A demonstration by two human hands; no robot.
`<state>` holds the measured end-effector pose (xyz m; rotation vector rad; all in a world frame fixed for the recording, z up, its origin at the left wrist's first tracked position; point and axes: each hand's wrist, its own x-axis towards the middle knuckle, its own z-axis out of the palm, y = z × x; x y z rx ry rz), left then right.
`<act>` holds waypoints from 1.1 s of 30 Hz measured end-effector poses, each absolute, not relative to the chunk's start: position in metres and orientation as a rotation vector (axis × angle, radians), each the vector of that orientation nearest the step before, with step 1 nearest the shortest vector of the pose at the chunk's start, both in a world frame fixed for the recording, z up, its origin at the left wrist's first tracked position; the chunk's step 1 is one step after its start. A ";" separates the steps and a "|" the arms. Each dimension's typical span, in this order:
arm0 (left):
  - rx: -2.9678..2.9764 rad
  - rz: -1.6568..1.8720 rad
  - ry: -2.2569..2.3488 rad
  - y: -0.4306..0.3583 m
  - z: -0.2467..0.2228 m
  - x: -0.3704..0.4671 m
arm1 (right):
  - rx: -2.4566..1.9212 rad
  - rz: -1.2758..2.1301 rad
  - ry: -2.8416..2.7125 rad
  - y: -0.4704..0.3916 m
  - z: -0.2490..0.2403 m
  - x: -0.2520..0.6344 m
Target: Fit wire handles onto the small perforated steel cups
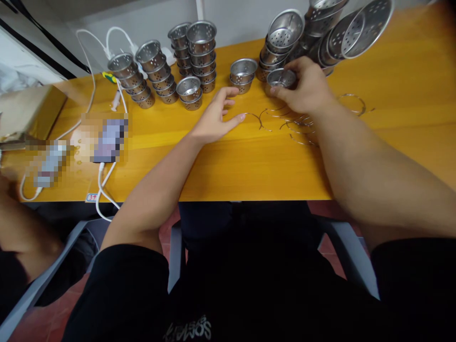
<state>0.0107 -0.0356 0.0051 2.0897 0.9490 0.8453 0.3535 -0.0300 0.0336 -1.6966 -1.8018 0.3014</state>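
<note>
My right hand (302,85) grips the rim of a small perforated metal cup (280,79), thumb in front and fingers behind. Part of the cup's lower side is hidden by the hand. My left hand (219,116) hovers with thumb and fingers apart, holding nothing. Just beyond its fingertips a short stack of perforated cups (243,75) stands upright on the table. Several thin curved wires (299,124) lie loose on the wood between and below my hands. Left of my left hand stands another short cup stack (189,93).
Taller perforated cup stacks (204,52) line the back of the wooden table (256,175). Larger tilted metal strainers (366,31) lean at the back right. At left are a phone (109,140) with white cables, a second device (52,164), a box (32,114) and another person's arm (30,232).
</note>
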 end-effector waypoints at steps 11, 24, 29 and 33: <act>2.138 0.827 0.982 -0.036 0.007 0.009 | -1.665 0.294 -1.912 -0.039 0.040 0.344; 2.144 0.836 0.960 -0.033 0.002 0.010 | -1.323 0.349 -2.013 -0.071 0.071 0.301; 2.132 0.842 0.962 -0.032 0.000 0.009 | -1.330 0.474 -2.173 -0.056 0.056 0.286; 2.144 0.838 0.949 -0.029 -0.002 0.009 | -1.404 0.488 -2.063 -0.055 0.055 0.285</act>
